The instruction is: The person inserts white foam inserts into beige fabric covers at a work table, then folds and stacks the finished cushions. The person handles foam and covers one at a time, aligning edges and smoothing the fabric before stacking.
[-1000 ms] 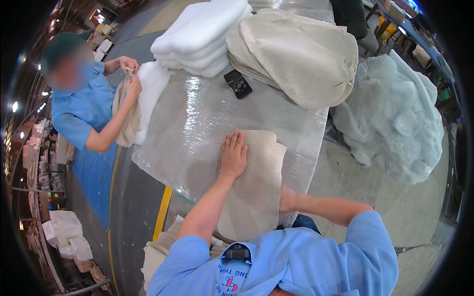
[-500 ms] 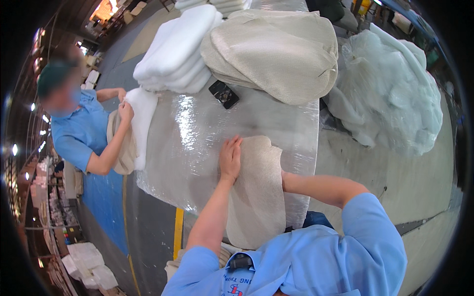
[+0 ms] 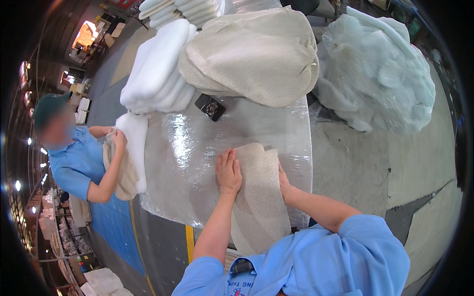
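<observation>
A beige fabric cover (image 3: 259, 197) lies lengthwise before me, its near end reaching my shirt. My left hand (image 3: 228, 172) rests flat along its left edge, fingers stretched toward the far side of the table, holding nothing. At the opposite edge, my right hand (image 3: 284, 182) touches the cover with its fingers extended along the side; part of the fingers is hidden by the fabric. Beneath is a table (image 3: 197, 182) wrapped in shiny clear plastic film.
Beyond the cover are a stack of beige covers (image 3: 256, 54), folded white padding (image 3: 155, 69) and a dark phone (image 3: 211, 107). A large plastic bag of white filling (image 3: 375, 79) stands at right. At left, a co-worker (image 3: 76, 158) handles beige fabric and white padding.
My right hand, mostly hidden by the cover before, now shows at its right edge. My left hand stays at the left edge. The whole view has shifted and turned slightly.
</observation>
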